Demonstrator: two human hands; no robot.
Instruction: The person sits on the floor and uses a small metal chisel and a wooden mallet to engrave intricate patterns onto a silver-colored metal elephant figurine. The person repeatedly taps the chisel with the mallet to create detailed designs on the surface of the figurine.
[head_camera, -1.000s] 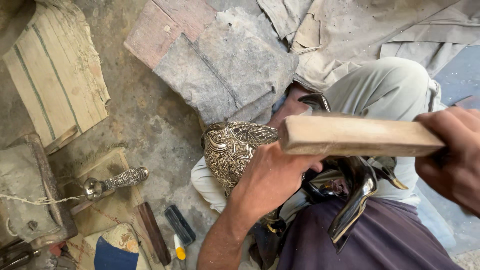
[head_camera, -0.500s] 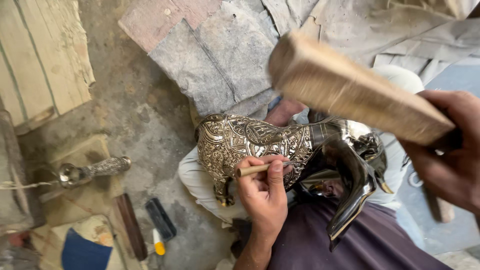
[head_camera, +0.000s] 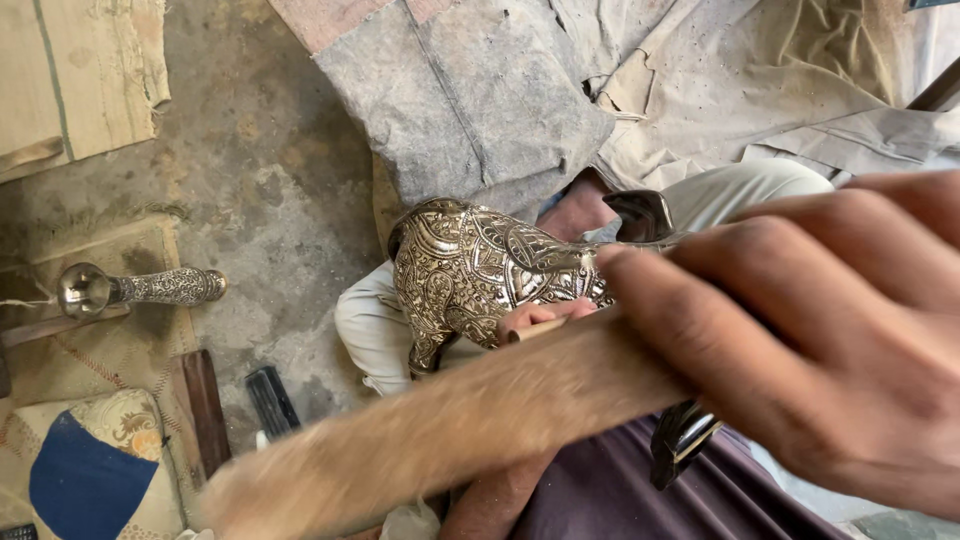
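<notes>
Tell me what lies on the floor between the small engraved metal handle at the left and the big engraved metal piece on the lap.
In the head view, only bare stained concrete floor lies between the small engraved handle and the big engraved metal piece.

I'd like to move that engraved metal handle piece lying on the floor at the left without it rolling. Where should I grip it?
Grip the engraved metal handle piece around its straight patterned shaft, coming down from above. It lies flat on the mat, so the shaft's long sides are open to fingers. The smooth cup-shaped end at the left looks wider and probably slippery, so avoid it.
</notes>
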